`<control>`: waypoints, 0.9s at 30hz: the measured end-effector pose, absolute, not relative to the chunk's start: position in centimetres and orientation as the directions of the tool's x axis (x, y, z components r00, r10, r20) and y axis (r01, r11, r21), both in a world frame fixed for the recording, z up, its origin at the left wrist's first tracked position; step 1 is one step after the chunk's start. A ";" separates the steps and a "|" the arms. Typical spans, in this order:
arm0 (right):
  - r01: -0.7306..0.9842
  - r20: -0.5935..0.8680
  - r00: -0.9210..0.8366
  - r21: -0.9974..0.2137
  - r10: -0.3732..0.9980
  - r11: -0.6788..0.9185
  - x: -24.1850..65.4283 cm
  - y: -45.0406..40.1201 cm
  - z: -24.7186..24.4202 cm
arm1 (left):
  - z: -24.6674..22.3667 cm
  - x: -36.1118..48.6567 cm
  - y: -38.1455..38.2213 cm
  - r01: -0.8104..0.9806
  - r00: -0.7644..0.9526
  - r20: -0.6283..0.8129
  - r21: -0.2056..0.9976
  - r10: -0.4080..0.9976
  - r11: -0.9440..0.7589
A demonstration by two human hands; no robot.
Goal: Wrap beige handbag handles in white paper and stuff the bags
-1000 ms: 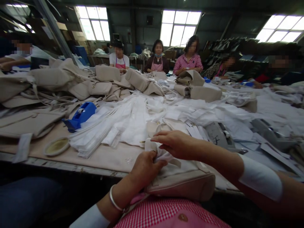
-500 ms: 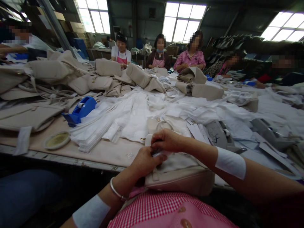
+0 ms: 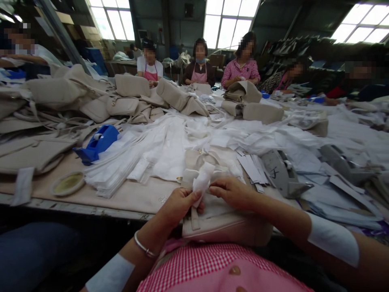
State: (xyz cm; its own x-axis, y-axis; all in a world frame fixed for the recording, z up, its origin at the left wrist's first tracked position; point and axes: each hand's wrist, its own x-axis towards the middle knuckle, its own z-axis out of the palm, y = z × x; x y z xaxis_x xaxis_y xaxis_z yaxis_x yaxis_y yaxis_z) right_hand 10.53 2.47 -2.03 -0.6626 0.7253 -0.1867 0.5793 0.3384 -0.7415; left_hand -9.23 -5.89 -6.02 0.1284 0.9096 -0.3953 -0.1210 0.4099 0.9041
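Observation:
My left hand pinches a narrow white wrapping strip between thumb and fingers. The strip stands up at a tilt over a beige handbag, which lies against the table edge in front of my apron. Close to the strip's right side, my right hand has its fingers bent and drawn together. Whatever may be between those fingertips is hidden. Beige straps and flaps of the bag spread beyond my hands, and white sheet material shows on its upper side.
Stacked white strips, a blue tape dispenser and a round shallow dish lie to the left. A grey tape dispenser and white cards are on the right. Beige bags pile up farther back, with several people behind them.
My right hand has moved right and down, away from my left. The white strip, mostly covered by my hands before, now stands up in my left hand. The view has shifted slightly.

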 end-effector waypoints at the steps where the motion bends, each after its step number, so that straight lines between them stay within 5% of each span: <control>1: 0.558 -0.258 -0.654 -0.799 0.712 0.224 10.1 2.5 -2.4 | -6.0 -9.2 -5.9 -0.118 0.128 -0.393 0.905 0.910 0.408; 5: 0.429 -0.362 -0.640 -0.900 0.678 -0.075 9.1 2.9 -3.1 | -5.7 -9.3 -6.0 -0.148 0.137 -0.389 0.901 0.911 0.407; 9: 0.363 -0.333 -0.672 -0.927 0.661 -0.097 9.1 3.2 -3.6 | -5.8 -9.4 -5.9 -0.214 0.157 -0.375 0.890 0.914 0.402; 18: 0.413 -0.169 -0.784 -0.861 0.597 0.298 9.1 3.4 -3.3 | -5.7 -9.1 -5.6 -0.232 0.150 -0.413 0.869 0.899 0.438; 23: 0.509 -0.217 -0.804 -0.734 0.554 0.450 11.5 2.5 -0.5 | -4.9 -8.8 -5.8 -0.167 0.039 -0.414 0.894 0.909 0.415; 27: 0.376 -0.063 -0.906 -0.576 0.419 0.726 12.4 1.5 0.5 | -4.5 -8.4 -5.7 -0.084 0.013 -0.404 0.911 0.915 0.403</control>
